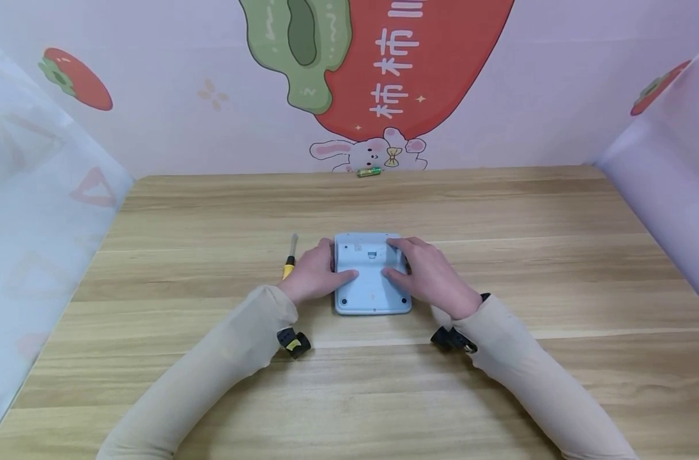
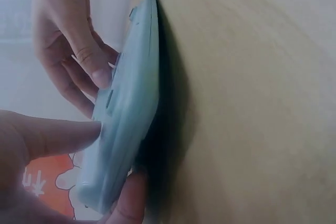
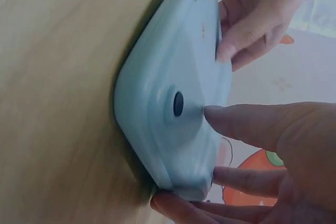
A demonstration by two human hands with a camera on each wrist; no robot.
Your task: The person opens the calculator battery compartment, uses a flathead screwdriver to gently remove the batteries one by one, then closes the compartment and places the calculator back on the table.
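A light blue calculator (image 1: pixel 372 291) lies back side up, showing round dark feet and a battery-cover latch. My left hand (image 1: pixel 315 273) grips its left edge, thumb on the back face and a fingertip (image 2: pixel 132 198) under the rim. On the other side my right hand (image 1: pixel 432 275) holds the right edge. Its thumb (image 3: pixel 236 121) rests on the back face near a dark foot (image 3: pixel 178 104), with another finger curled at the edge. In the left wrist view a dark shadow shows beneath the calculator's raised side.
A screwdriver (image 1: pixel 290 260) with a yellow and black handle lies just beside my left hand, partly hidden by it. At the table's (image 1: pixel 211 217) back edge lies a green battery (image 1: pixel 369 172). Printed cloth (image 1: pixel 183 128) rises behind and at both sides.
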